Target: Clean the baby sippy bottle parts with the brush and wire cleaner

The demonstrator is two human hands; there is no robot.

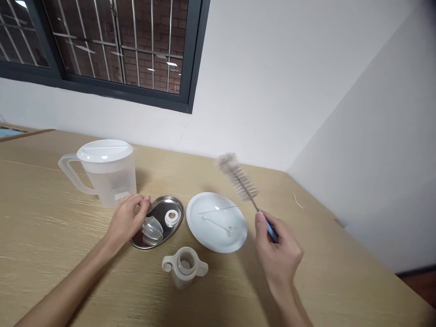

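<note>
head view: my two bare hands work over the wooden tabletop (340, 277), one forearm rising from the lower left, the other from lower right.
my right hand (279, 250): right of the centre, fingers closed round the blue handle of the bottle brush (245, 187), my thumb lying along it.
brush: raised and tilted, its pale bristles pointing to the upper left, a little blurred; that bristled end shows above the plate's upper right.
my left hand (129, 215): left of the centre, at the left side of the steel tray (159, 210), fingers curled in with the thumb close to them; i cannot tell whether they pinch anything.
tray: holds a clear cup-like piece (153, 228) just beside my left fingers and a white ring (171, 223) to its right.
plate: the white plate (200, 234) sits mid-frame, right of the tray, with a thin rod (218, 209) and a small pale stick (218, 223) across it.
two-handled cup (184, 276): upright at lower centre, below the tray and plate, its mouth uncovered.
pitcher (111, 179): translucent, lidded, left of the frame's middle, behind my left hand, handle to the left.
strand (297, 200): thin and pale, lying on the tabletop at right.
window (119, 45): barred, upper left, above the white wall (259, 81).
</note>
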